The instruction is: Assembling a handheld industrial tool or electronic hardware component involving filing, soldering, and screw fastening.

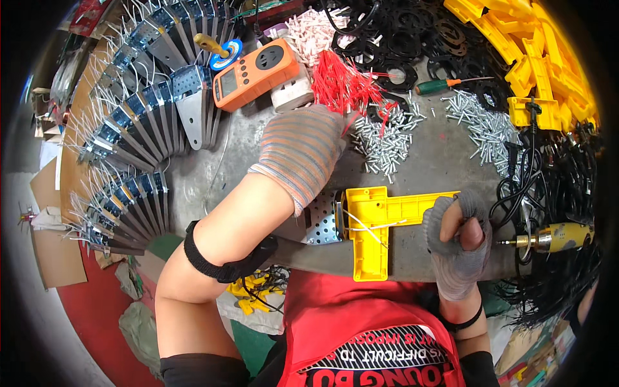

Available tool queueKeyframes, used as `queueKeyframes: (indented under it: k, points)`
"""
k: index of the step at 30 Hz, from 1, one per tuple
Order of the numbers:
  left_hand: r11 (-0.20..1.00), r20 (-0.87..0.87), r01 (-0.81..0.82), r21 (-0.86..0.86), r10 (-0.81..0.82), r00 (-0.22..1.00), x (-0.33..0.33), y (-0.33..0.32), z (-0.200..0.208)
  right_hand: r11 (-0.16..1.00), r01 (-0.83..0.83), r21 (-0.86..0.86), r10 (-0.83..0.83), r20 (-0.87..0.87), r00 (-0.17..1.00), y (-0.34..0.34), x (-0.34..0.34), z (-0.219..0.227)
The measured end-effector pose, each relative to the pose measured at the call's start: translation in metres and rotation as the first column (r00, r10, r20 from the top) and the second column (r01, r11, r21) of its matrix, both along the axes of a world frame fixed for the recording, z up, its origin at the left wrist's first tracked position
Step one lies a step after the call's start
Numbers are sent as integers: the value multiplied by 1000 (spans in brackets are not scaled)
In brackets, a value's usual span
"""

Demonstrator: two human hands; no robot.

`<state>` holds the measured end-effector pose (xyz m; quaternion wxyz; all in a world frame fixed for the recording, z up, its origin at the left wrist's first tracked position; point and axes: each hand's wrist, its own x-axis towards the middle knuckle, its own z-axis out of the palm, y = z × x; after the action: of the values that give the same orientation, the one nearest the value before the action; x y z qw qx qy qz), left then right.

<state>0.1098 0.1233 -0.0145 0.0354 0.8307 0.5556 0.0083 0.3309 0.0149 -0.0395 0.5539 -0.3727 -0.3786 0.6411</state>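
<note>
My left hand [302,147], in a striped knit glove, reaches across the table to the near edge of a pile of thin red wire-like pieces [340,80]. The back of the glove hides its fingers. My right hand [459,242], in a grey glove with bare fingertips, is curled closed by the end of a yellow plastic handle piece [371,235]. Whether anything is inside that curl does not show. The T-shaped yellow piece lies open side up, with white wires across it. A perforated metal plate [322,222] joins its left side, partly under my left forearm.
An orange meter [256,74] and rows of metal blade-like parts [132,126] stand left. Silver screws [385,142] lie ahead, with a green-handled screwdriver [445,85] beyond. Yellow shells [538,61] are heaped far right; a yellow power screwdriver [558,238] and black cords [548,284] lie right.
</note>
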Motion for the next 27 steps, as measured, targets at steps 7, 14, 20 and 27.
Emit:
queueKeyframes:
  k: [7,14,20,27]
  points:
    - [995,279,4,-98,24,960,-11,-14,18,998,-61,-16,62,58,996,3,1,4]
    - [684,755,321,-654,567,330,0,-67,57,969,-147,201,48,430,901,19,-9,42]
    - [759,818,314,-570,489,302,-1,-85,43,991,-132,18,103,524,846,14,-18,61]
    - [892,888,227,-391,300,349,-9,-102,30,963,-164,216,-58,754,654,-4,-17,59]
